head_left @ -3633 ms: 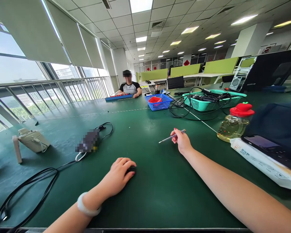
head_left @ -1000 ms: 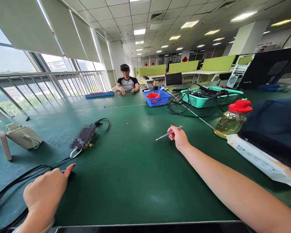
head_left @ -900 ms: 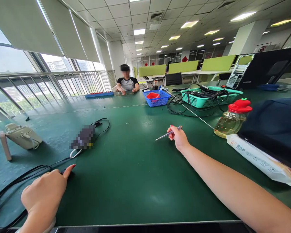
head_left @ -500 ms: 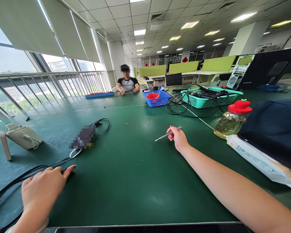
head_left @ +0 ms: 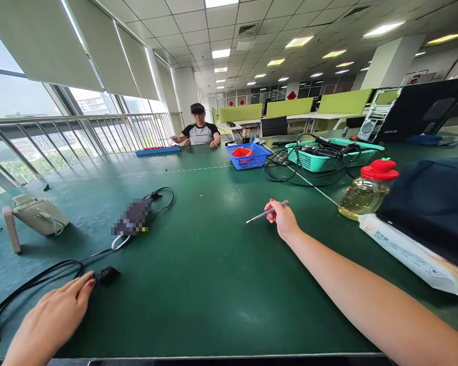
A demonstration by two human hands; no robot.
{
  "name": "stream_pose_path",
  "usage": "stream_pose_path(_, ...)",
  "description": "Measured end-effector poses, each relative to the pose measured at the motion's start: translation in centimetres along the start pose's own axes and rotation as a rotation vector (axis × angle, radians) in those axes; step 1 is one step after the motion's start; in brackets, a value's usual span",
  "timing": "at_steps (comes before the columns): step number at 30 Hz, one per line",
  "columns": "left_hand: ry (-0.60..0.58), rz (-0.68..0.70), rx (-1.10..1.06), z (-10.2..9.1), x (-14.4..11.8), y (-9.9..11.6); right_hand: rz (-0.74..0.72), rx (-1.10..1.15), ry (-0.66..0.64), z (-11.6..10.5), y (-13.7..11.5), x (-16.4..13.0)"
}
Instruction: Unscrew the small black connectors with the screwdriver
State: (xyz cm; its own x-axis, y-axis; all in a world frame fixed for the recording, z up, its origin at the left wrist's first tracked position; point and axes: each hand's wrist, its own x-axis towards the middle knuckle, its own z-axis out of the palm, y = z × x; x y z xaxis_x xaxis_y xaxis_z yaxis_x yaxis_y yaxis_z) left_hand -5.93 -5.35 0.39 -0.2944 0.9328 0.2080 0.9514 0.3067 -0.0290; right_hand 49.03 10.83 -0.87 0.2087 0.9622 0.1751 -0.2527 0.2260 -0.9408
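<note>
My right hand (head_left: 284,221) is closed around a small screwdriver (head_left: 257,218) with a clear handle, held above the green table (head_left: 213,305). The bare shaft points left and the handle end sticks out past my fingers. At lower left, my left hand (head_left: 53,315) lies low over the table with fingers stretched out, thumb close to the index finger. Just off its fingertips sits a small black block-like part (head_left: 108,275); whether they touch I cannot tell. Black cables (head_left: 30,282) run beside that hand, partly under it.
A blurred dark device (head_left: 133,217) and a beige case (head_left: 41,216) lie on the left. Further back stand a blue basket (head_left: 248,161) and a green basket (head_left: 316,162) of cables. A red-lidded bottle (head_left: 362,195) and a wipes pack (head_left: 408,254) are right. A person (head_left: 199,132) sits opposite.
My left hand has drawn back to the left and down, off the black part, which now shows. My right hand keeps the screwdriver nearly still. The person opposite has moved an arm outward.
</note>
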Motion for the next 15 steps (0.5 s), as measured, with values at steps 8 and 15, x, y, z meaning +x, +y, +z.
stream_pose_path(8,-0.075,-0.071,-0.022,0.2,-2.6,-0.2,0.007,0.006,0.001,0.2,-0.1,-0.2)
stream_pose_path(15,0.081,-0.082,-0.217,-0.2,-2.2,0.1,0.007,0.009,0.008,0.2,-0.1,-0.2)
